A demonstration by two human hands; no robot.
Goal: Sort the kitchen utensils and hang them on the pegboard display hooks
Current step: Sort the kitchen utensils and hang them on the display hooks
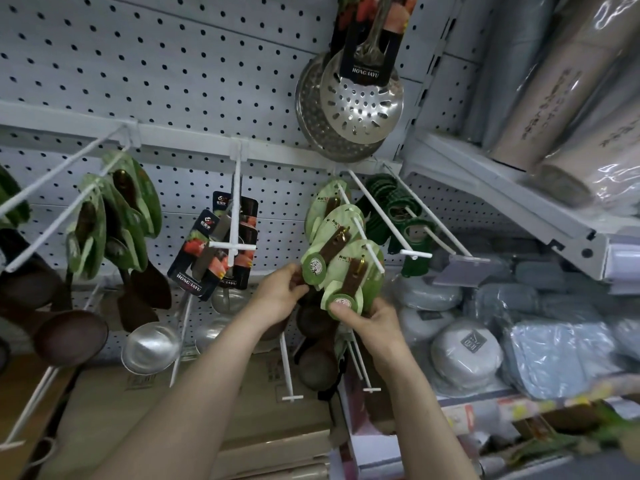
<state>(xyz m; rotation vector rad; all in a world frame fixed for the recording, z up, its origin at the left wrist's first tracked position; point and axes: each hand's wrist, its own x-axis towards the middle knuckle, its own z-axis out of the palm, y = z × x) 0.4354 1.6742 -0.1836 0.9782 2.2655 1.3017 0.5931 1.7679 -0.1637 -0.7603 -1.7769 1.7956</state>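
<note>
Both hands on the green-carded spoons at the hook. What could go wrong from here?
1. The front green card hangs near the tip of the white hook; if the right hand lets go early, it could slide off.
2. The left hand pinches the card behind at its lower end; a tug might tear its hang hole.
3. The neighbouring hook sits close on the right and could snag a card.

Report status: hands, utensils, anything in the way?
Left hand pinches middle carded utensil. Right hand pinches front carded utensil. Both on white hook; tip free.
</note>
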